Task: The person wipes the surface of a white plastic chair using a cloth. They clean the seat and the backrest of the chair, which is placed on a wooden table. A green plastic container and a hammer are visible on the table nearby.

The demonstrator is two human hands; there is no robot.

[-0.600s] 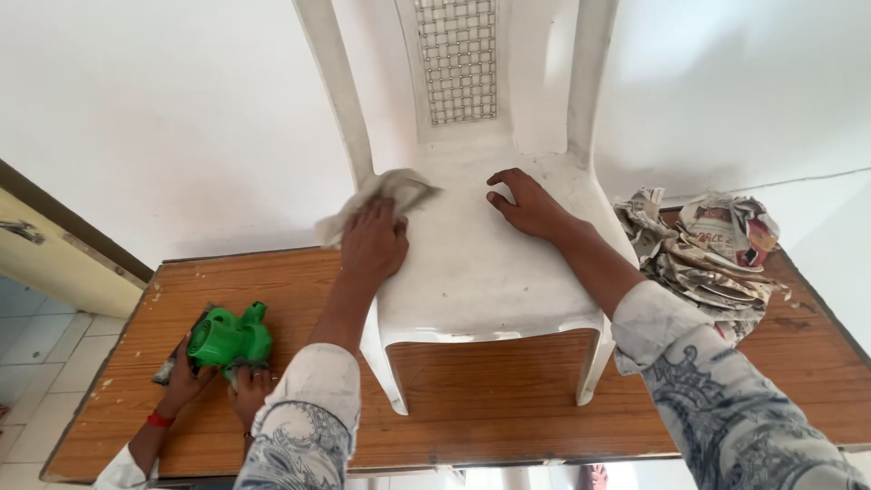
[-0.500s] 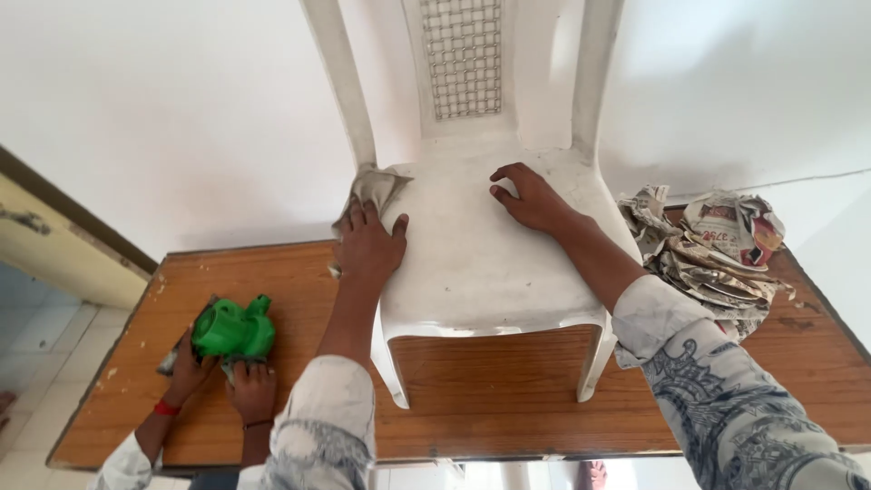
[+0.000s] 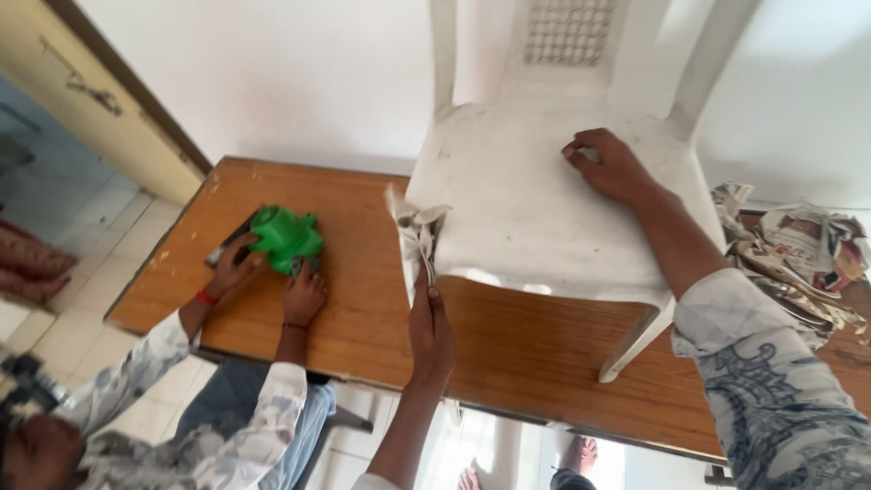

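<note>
i see the wooden table [image 3: 345, 299] first, with the white chair [image 3: 535, 209] standing on it. my left hand [image 3: 430, 328] pinches a crumpled paper wad [image 3: 414, 238] against the seat's left front corner, the wad running upward from my fingers. my right hand [image 3: 611, 166] rests half-curled on the seat, holding nothing. left is nearer. beside me, someone's hands hold a green thing [image 3: 285, 238].
</note>
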